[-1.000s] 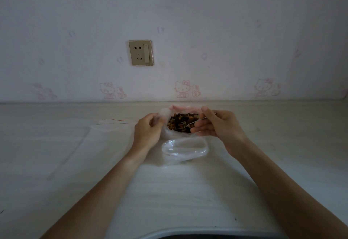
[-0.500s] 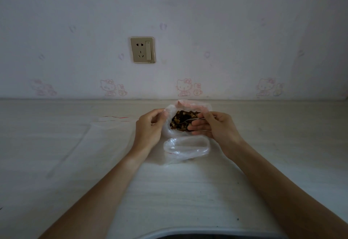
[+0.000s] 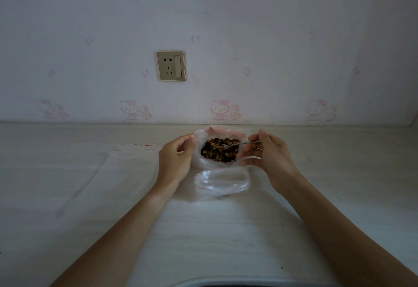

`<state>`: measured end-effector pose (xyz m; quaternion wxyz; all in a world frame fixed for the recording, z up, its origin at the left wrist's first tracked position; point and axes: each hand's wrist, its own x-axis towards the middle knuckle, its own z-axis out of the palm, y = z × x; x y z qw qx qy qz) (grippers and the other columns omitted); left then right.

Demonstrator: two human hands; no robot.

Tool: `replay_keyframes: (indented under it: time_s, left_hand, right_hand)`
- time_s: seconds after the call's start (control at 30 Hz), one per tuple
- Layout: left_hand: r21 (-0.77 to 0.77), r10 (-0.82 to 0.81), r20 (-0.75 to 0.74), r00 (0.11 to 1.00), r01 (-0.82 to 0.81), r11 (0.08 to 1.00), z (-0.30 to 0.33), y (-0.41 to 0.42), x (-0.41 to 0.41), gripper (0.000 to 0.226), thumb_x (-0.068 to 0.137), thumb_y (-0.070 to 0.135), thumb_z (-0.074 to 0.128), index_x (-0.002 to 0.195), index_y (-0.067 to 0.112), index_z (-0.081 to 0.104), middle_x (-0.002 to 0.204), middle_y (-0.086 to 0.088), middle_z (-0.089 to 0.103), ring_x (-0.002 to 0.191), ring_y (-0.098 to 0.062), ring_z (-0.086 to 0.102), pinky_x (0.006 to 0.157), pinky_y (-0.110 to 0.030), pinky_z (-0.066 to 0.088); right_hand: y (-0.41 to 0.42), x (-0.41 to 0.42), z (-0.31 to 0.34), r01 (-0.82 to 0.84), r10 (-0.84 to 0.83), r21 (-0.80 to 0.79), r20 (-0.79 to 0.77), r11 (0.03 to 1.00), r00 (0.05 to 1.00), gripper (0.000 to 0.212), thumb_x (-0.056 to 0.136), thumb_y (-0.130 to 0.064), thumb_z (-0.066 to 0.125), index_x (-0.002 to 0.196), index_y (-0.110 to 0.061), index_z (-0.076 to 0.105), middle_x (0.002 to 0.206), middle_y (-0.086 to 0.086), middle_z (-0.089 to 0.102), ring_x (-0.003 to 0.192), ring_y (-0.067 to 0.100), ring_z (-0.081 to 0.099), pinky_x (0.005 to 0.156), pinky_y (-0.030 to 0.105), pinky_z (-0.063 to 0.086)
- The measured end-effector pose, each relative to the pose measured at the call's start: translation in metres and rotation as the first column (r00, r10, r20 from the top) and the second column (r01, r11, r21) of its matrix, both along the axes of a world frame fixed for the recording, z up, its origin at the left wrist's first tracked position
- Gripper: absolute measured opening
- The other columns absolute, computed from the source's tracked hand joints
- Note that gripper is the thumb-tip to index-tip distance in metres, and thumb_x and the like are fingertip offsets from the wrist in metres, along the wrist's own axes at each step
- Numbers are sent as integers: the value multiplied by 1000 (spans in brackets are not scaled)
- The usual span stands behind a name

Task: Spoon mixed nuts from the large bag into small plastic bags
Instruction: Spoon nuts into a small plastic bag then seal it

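Dim, flat, bluish indoor light. Soft shadows under both forearms on the tabletop (image 3: pixel 67 173). Wide-angle bending at edges; corners darken. Mild glare on clear plastic bag (image 3: pixel 222 181). Focus soft throughout.

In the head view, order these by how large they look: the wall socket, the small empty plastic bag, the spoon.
1. Small empty plastic bag, largest.
2. Wall socket.
3. Spoon, smallest; partly hidden by the right hand. The socket is farther away, so true sizes stay unsure.
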<state>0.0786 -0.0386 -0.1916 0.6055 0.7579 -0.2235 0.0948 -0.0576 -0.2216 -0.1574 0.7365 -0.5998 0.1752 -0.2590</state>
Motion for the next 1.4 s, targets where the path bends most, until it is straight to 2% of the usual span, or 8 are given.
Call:
replay_keyframes:
  time_s: [0.3, 0.43, 0.63, 0.83, 0.97, 1.1, 1.27, 1.4]
  left_hand:
    - [196, -41, 151, 988, 11, 981, 19, 18, -10, 36, 97, 32, 70, 133, 26, 68, 129, 20, 65, 120, 4, 57, 98, -19, 45]
    - [222, -83, 239, 967, 29, 975, 27, 28, -30, 8, 95, 29, 69, 100, 30, 76, 96, 25, 73, 95, 6, 65, 74, -6, 44]
    - [434, -205, 70, 976, 155, 888, 21, 40, -50, 32, 94, 58, 62, 81, 32, 76, 74, 22, 69, 71, 4, 63, 61, -6, 41]
    - [527, -220, -46, 974, 211, 823, 17, 41, -47, 13, 91, 40, 76, 81, 33, 80, 75, 20, 74, 72, 5, 67, 60, -9, 43]
    - [495, -298, -26, 954, 271, 825, 23, 43, -47, 8, 92, 33, 77, 84, 34, 80, 80, 16, 76, 75, 0, 67, 64, -8, 44]
    - [439, -327, -35, 944, 308, 844, 31, 48, -44, 7, 91, 34, 77, 86, 33, 81, 78, 11, 75, 61, -1, 64, 60, -10, 45]
    - [431, -344, -31, 939, 323, 843, 32, 47, -44, 5, 90, 34, 79, 87, 31, 82, 74, 9, 74, 57, 2, 59, 59, -10, 42]
    - [445, -351, -29, 936, 326, 834, 30, 42, -48, 9, 92, 36, 76, 90, 31, 82, 76, 14, 74, 65, 2, 62, 63, -11, 45]
  right_hand:
    - [-6, -2, 7, -9, 7, 21, 105, 1000, 994, 42, 112, -32, 38, 93, -4, 62, 64, 12, 67, 63, 30, 71, 52, 34, 57]
    - [-11, -5, 12, -28, 22, 39, 140, 999, 990, 43, 112, -32, 39, 86, -6, 60, 61, 13, 63, 59, 32, 68, 54, 38, 57]
    - [-15, -9, 16, -71, 72, -12, 112, 997, 991, 51, 109, -33, 44, 64, -14, 58, 52, 8, 46, 45, 28, 52, 51, 36, 49]
    - [-9, -13, 17, -36, 47, -271, 32, 962, 998, 52, 110, -35, 43, 63, -13, 47, 46, 4, 37, 39, 22, 41, 48, 30, 39]
    - [1, -15, 21, -2, 87, -475, 157, 880, 984, 58, 111, -31, 43, 62, 0, 36, 49, 1, 31, 41, 17, 29, 42, 28, 24]
    - [16, -22, 26, 56, 142, -611, 271, 790, 952, 63, 108, -36, 42, 60, 4, 32, 52, 6, 29, 47, 16, 26, 45, 26, 24]
    - [17, -25, 32, 35, 137, -443, 349, 896, 927, 57, 112, -26, 38, 57, -13, 35, 50, -6, 30, 43, 14, 22, 42, 22, 20]
    - [12, -22, 29, 58, 35, -313, 283, 948, 959, 56, 112, -35, 39, 62, -11, 42, 49, -1, 28, 40, 18, 27, 39, 25, 27]
